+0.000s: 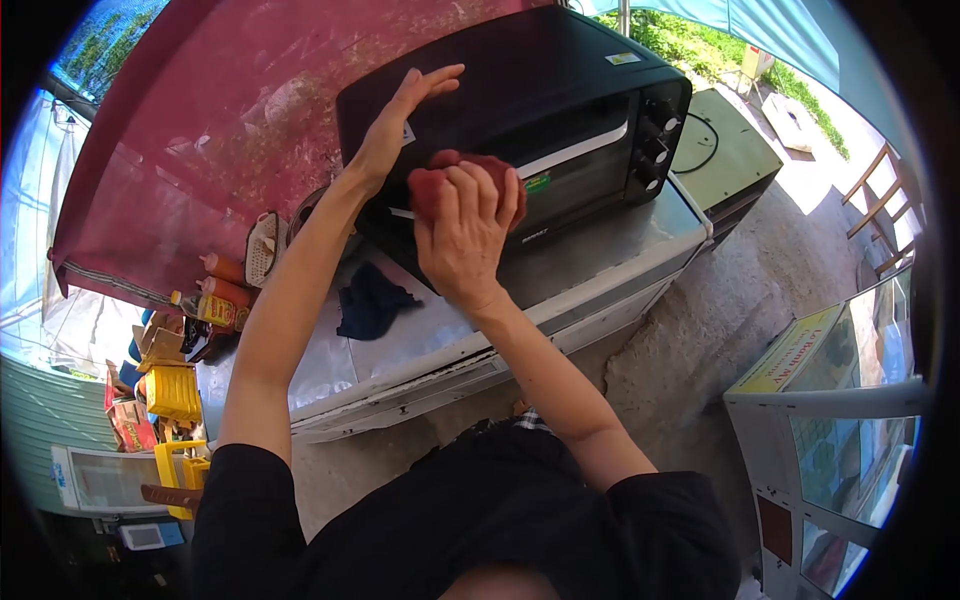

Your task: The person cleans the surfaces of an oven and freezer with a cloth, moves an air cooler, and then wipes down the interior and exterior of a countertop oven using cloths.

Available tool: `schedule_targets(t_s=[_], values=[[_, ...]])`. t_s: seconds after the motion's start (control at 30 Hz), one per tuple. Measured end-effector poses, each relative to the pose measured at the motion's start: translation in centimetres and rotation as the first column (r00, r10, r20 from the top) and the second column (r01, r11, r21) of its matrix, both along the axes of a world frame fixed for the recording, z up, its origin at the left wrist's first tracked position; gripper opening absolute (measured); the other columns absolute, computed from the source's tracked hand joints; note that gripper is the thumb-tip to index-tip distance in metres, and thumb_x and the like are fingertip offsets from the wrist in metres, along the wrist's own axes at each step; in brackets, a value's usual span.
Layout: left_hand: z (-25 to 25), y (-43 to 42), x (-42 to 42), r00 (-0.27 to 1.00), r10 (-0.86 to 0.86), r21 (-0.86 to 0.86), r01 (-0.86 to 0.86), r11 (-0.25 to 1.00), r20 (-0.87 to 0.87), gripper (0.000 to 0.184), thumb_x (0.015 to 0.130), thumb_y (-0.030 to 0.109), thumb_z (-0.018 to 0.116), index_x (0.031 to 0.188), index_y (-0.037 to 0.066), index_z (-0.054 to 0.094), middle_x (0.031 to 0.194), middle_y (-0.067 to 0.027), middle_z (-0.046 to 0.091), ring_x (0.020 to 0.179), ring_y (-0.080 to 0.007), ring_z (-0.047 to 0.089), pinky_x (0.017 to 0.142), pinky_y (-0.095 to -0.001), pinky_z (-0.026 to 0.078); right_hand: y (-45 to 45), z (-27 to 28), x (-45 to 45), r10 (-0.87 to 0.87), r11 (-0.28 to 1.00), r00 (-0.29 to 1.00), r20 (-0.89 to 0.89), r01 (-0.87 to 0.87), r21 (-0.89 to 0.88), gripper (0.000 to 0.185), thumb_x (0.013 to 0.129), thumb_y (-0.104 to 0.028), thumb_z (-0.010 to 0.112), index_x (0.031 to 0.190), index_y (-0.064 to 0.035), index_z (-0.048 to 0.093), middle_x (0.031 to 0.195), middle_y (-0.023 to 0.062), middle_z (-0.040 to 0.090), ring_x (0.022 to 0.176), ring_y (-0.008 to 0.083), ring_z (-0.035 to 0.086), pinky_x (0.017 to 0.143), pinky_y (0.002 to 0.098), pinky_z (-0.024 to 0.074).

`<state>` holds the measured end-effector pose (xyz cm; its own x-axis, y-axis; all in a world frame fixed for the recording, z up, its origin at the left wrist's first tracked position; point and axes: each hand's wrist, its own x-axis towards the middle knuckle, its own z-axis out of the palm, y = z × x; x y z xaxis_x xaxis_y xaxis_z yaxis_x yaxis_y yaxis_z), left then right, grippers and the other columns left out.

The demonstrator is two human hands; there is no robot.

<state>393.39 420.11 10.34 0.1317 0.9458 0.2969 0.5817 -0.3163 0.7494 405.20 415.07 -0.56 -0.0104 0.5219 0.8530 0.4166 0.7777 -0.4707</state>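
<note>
A black countertop oven [480,75] with a silver door handle [580,148] and knobs on its right side stands on a metal-topped counter. My right hand [465,225] presses a bunched red cloth [510,190] against the left part of the oven's front, fingers curled over it. Up at the oven's left edge, my left hand [395,125] has its fingers stretched out and holds nothing; whether it touches the oven I cannot tell. A dark blue cloth [372,300] lies crumpled on the counter below my left forearm.
Sauce bottles [222,290] and a woven basket [263,248] stand at the counter's [330,375] left end. A yellow crate [173,392] is further left. Beyond the oven is a green box-like unit [725,150]; a glass display case [840,420] stands at right.
</note>
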Motion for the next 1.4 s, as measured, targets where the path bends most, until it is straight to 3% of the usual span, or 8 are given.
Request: schedule_targets(t_s=[0.13,0.33,0.5,0.63,0.7,0.87,1.17,1.4], values=[[-0.2,0.3,-0.9,0.996,-0.057,-0.014,0.058,0.998,0.067,0.073,0.101,0.059,0.007,0.143,0.016,0.047,0.14,-0.0082,0.054,0.141,-0.0247,0.034,0.118,-0.048,0.011,-3.2,-2.4,-3.9,-0.022,0.997,0.994,0.108,0.014,0.074,0.033,0.079,-0.02,0.06,0.111,-0.0106,0.061,0.121,0.0066,0.054,0.125,0.0239,0.045,0.114,0.0542,0.0229],[-0.1,-0.2,-0.3,0.998,-0.063,-0.037,0.062,0.997,-0.007,0.071,0.102,0.057,0.009,0.141,0.014,0.05,0.133,-0.0101,0.058,0.137,-0.0239,0.039,0.118,-0.0432,0.013,3.0,-12.0,-2.2,0.249,0.819,0.886,0.391,-0.408,0.403,0.045,0.081,-0.022,0.056,0.126,-0.0253,0.061,0.118,-0.0067,0.054,0.123,0.0131,0.049,0.117,0.0436,0.0286],[-0.2,-0.1,-0.5,0.999,-0.029,-0.041,0.029,0.999,-0.013,0.07,0.103,0.055,0.011,0.139,0.012,0.053,0.13,-0.0108,0.06,0.133,-0.0233,0.043,0.117,-0.0409,0.016,7.1,-18.0,5.8,0.206,0.861,0.73,0.652,-0.451,0.234,0.034,0.078,-0.021,0.056,0.11,-0.0306,0.064,0.115,-0.0072,0.054,0.122,0.0154,0.047,0.113,0.0427,0.0348],[-0.3,-0.2,-0.3,0.999,-0.036,-0.057,0.037,0.998,0.019,0.068,0.104,0.053,0.013,0.137,0.011,0.056,0.13,-0.0117,0.06,0.13,-0.0231,0.045,0.116,-0.0391,0.019,11.3,-16.8,13.5,-0.288,0.919,0.939,0.187,0.326,-0.221,0.031,0.076,-0.006,0.061,0.106,-0.0131,0.06,0.112,0.0108,0.053,0.114,0.0338,0.049,0.098,0.0475,0.0418],[-0.3,0.2,0.0,0.998,-0.057,-0.035,0.056,0.998,-0.035,0.067,0.104,0.05,0.016,0.133,0.008,0.059,0.13,-0.0121,0.06,0.13,-0.0232,0.046,0.116,-0.0367,0.02,15.9,-18.6,14.4,-0.473,0.818,0.832,-0.29,0.292,-0.496,0.037,0.076,0.001,0.057,0.113,-0.004,0.054,0.115,0.0184,0.05,0.112,0.0397,0.046,0.096,0.05,0.0386],[0.0,-0.1,1.2,0.995,-0.03,-0.046,0.026,0.999,-0.098,0.065,0.105,0.046,0.018,0.131,0.002,0.059,0.13,-0.0118,0.059,0.129,-0.0225,0.046,0.116,-0.0362,0.022,7.5,-14.3,0.8,-0.568,0.69,0.738,-0.365,0.185,-0.7,0.037,0.074,0.003,0.052,0.11,-0.0013,0.05,0.12,0.0202,0.044,0.114,0.0404,0.037,0.1,0.0489,0.0292],[-0.1,-0.2,0.7,0.978,0.008,-0.014,-0.011,1.0,-0.207,0.06,0.106,0.038,0.018,0.119,0.006,0.068,0.134,-0.008,0.056,0.129,-0.0244,0.042,0.114,-0.0393,0.022,-6.5,-15.5,-6.8,0.001,0.667,0.907,-0.42,-0.314,-0.676,0.041,0.069,0.01,0.056,0.108,-0.0025,0.051,0.119,0.0208,0.041,0.113,0.0408,0.039,0.101,0.0481,0.032],[0.0,0.0,0.5,0.986,-0.03,-0.009,0.029,1.0,-0.166,0.059,0.105,0.037,0.021,0.118,0.004,0.068,0.131,-0.0066,0.057,0.127,-0.0228,0.044,0.113,-0.0391,0.022,11.6,-15.9,5.1,-0.558,0.768,0.664,-0.498,0.185,-0.613,0.033,0.079,0.005,0.057,0.111,0.0004,0.053,0.116,0.0209,0.044,0.116,0.0382,0.043,0.102,0.0424,0.0334]])
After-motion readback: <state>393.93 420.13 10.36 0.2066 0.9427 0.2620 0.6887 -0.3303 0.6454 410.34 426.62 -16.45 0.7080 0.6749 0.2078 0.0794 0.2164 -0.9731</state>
